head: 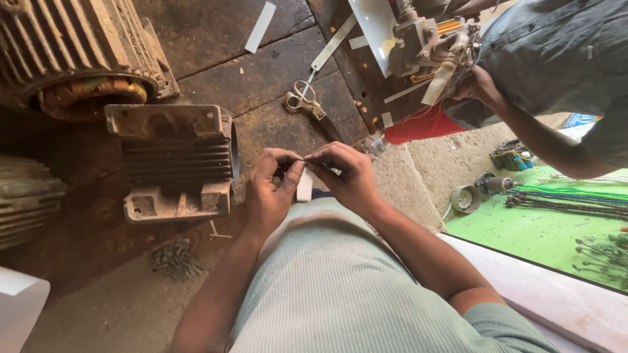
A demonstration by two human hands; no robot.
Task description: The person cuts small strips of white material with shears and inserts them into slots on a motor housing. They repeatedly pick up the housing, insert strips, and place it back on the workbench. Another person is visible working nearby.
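Observation:
My left hand point(271, 186) and my right hand point(347, 176) meet in front of my chest, both pinching a small white strip of paper-like sheet point(305, 185) between thumbs and fingers. The strip hangs down between the two hands. A rusty finned motor housing point(173, 160) lies on the floor just left of my left hand. Scissors point(306, 101) lie on the dark floor beyond my hands.
A large wound motor stator point(78, 52) sits at the top left. White strips point(260, 26) and a metal ruler point(333, 42) lie on the floor. Another person point(556, 59) at the top right handles a small machine point(425, 42). Coloured wire bundles point(569, 199) lie on a green surface.

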